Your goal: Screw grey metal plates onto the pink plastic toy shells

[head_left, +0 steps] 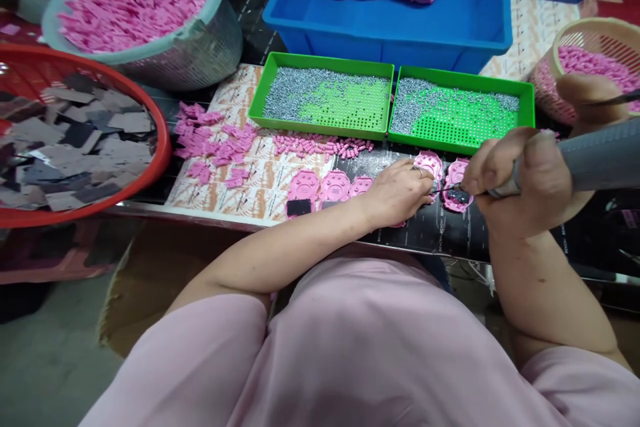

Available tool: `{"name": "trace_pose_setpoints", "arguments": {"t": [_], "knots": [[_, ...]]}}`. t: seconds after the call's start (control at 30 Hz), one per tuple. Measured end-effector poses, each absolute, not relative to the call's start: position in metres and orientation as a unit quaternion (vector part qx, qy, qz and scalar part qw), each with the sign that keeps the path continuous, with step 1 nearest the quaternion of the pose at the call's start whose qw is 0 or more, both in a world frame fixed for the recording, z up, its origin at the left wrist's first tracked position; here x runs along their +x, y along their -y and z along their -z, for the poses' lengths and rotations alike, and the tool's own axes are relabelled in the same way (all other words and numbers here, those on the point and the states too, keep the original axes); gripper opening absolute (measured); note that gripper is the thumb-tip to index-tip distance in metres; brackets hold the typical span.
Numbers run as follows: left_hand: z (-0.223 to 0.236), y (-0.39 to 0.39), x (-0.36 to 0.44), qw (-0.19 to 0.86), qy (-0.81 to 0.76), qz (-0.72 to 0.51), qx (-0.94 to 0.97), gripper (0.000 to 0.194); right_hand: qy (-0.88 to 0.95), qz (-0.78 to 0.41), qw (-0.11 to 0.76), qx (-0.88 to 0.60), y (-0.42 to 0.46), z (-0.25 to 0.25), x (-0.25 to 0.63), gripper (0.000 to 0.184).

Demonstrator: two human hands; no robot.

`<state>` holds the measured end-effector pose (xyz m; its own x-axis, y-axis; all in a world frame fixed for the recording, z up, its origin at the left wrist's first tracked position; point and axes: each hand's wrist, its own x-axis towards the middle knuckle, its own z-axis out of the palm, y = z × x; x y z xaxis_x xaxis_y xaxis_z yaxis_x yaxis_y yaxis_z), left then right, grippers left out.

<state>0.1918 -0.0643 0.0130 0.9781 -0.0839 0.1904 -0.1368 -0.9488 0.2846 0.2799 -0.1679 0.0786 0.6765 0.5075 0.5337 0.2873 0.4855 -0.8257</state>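
Note:
My right hand [525, 177] is wrapped round a grey electric screwdriver [603, 155], held nearly level. Its thin bit points left, to the edge of a pink plastic casing [428, 161]. The fingers of my left hand [397, 192] grip that casing against the bench and partly cover it. Just right of it lies another pink casing [457, 201] with a dark piece in it. Left of my hand, several pink casings stand in a row, the first casing [303, 185] with a black plate at its near end.
Two green trays [320, 125] of small screws lie behind my hands. Beyond them, a blue bin [390, 40] holds stacked pink casings. Small pink parts [320, 146] lie on the bench. Left are a red basket [163, 147] of flat plates and a pale basket [215, 47]; right, a cream basket [545, 90].

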Motion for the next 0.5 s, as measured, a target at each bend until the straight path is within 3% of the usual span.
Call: {"name": "trace_pose_setpoints", "arguments": {"t": [0.13, 0.3, 0.4, 0.5], "knots": [[-0.01, 0.063, 0.188, 0.212, 0.048, -0.173, 0.961, 0.016, 0.405, -0.086, 0.789, -0.454, 0.167, -0.081, 0.275, 0.006], [-0.01, 0.064, 0.183, 0.226, 0.038, -0.198, 0.953, 0.016, 0.443, -0.081, 0.793, -0.409, 0.167, -0.083, 0.274, 0.006], [-0.01, 0.064, 0.181, 0.228, 0.035, -0.204, 0.951, 0.018, 0.476, -0.093, 0.774, -0.408, 0.166, -0.086, 0.272, 0.027], [-0.01, 0.064, 0.178, 0.227, 0.027, -0.212, 0.95, 0.017, 0.48, -0.097, 0.769, -0.411, 0.166, -0.089, 0.27, 0.034]]}}
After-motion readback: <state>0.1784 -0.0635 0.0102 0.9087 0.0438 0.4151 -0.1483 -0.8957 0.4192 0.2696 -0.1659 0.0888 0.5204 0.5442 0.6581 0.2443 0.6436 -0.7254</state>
